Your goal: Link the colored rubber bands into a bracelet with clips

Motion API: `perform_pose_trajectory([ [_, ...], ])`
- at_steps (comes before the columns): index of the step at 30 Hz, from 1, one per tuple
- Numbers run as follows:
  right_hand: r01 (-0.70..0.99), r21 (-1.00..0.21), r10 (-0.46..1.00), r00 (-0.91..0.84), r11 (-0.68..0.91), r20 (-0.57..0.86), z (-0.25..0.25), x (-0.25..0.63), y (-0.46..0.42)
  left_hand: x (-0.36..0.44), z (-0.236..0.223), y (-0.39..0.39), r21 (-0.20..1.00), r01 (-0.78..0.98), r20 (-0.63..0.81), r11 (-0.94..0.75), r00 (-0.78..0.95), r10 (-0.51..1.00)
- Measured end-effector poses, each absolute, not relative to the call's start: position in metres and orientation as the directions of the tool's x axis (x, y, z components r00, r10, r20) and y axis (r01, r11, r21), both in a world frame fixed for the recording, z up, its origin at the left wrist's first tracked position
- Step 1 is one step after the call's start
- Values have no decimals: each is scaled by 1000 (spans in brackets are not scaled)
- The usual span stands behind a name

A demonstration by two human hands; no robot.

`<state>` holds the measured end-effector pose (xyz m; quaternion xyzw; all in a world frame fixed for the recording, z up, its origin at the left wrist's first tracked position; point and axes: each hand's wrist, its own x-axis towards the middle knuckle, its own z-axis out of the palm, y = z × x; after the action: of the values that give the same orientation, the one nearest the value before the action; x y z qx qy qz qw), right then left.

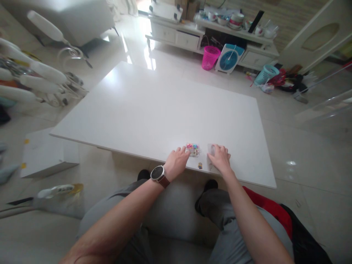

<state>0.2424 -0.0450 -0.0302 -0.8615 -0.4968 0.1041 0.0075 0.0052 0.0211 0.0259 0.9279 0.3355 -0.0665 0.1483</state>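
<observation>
A small clear compartment box (193, 150) with pink, blue and gold-looking bits inside rests near the front edge of a white table (170, 106). My left hand (177, 160), a watch on its wrist, is at the box's left side with fingers stretched out, the tips at or touching its edge. To the right, my right hand (220, 157) curls its thumb and fingers on a clear plastic piece (211, 165), possibly a bag or lid; the palm covers part of it. Between the hands lies a tiny yellow and blue cartoon figure (200, 165), flat on the tabletop.
White chairs (46, 71) stand to the left, and a white box (44, 152) is on the floor. Beyond the table are a pink basket (210, 58), a blue fan (228, 58) and a low cabinet (188, 39) with dishes. My legs are under the front edge.
</observation>
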Motion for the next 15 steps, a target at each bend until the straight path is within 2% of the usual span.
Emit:
perform_pose_trajectory([
  [2,834,-173,851,501,-523,-160,-25,240,-40,4,24,20,216,628,-182,-747,778,601],
  [3,824,-238,857,496,-515,-138,-22,239,-38,4,22,19,214,626,-167,-750,780,603],
  [6,726,-546,878,477,-418,-38,-11,238,-32,5,19,19,242,623,-105,-743,779,619],
  [8,558,-753,878,476,-348,-52,-2,234,-31,7,18,21,290,607,-25,-740,778,628],
  [10,296,-901,883,439,-317,-167,7,227,-30,11,17,24,329,557,67,-763,792,607],
  [13,-103,-947,882,344,-304,-320,16,212,-32,18,18,26,345,452,155,-823,837,525],
  [15,-223,-924,875,312,-311,-370,19,203,-33,20,20,26,360,424,163,-831,848,504],
])
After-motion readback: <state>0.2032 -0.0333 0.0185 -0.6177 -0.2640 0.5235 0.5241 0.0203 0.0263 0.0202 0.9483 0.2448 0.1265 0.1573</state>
